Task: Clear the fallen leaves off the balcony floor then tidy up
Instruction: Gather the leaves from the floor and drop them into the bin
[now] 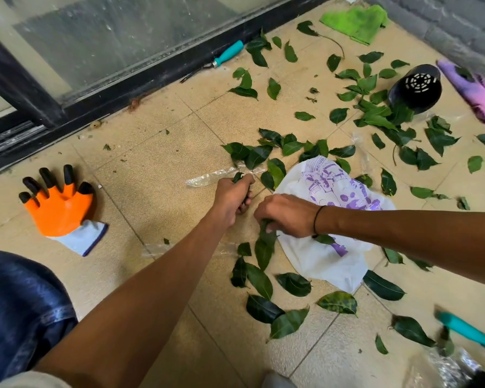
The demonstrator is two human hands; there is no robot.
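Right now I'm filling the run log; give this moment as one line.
left hand: grips leaves | right hand: pinches leaf | white bag: flat on floor | leaves: mostly still scattered

Glossy green leaves [293, 284] lie scattered flat — across beige floor tiles [157, 175].

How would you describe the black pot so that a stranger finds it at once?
Look to the grey wall at the far right. Just before it the black pot lies tipped on its side, its holed base up, leaves spilling from its mouth, beside a purple glove.
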